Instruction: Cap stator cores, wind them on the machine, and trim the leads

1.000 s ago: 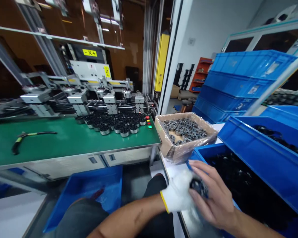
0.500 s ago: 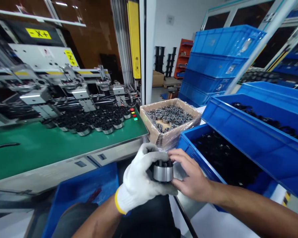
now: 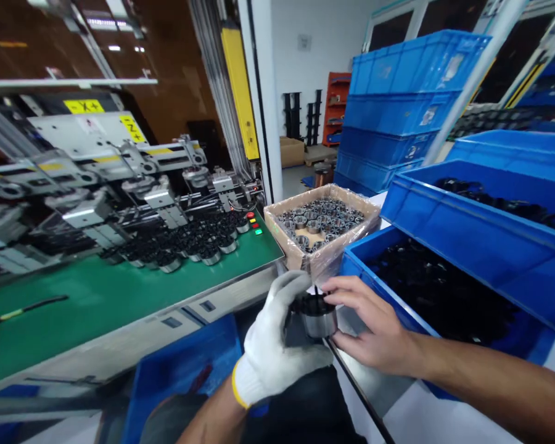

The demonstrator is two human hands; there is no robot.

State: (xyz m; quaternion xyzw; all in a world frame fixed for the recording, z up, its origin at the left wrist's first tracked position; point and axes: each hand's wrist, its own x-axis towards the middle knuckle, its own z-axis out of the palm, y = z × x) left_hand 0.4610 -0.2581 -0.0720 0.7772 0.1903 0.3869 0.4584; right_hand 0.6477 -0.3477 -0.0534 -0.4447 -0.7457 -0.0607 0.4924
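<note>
Between my two hands is a motor stator core [image 3: 320, 323], a silvery metal ring with a black plastic insulator on top. My left hand [image 3: 277, 345], in a white knitted glove with a yellow cuff, wraps the ring from the left and below. My bare right hand [image 3: 372, 327] grips it from the right, fingertips on the black top and thumb low on the metal side. The glove hides the ring's left edge. Just beyond my hands stands a cardboard box [image 3: 300, 248] lined with clear plastic, holding many bare metal rings.
On the green worktop [image 3: 115, 302], assembled stators [image 3: 180, 243] sit in front of a machine [image 3: 166, 200]. Pliers [image 3: 23, 306] lie at the left. Blue bins [image 3: 472, 225] of black parts stand to the right, with a blue crate stack [image 3: 398, 98] behind. A blue bin [image 3: 166, 370] is below.
The view has swung slightly left, so the surroundings sit farther right and the pliers show more. Both hands still grip the stator core, with the left fingers a little straighter.
</note>
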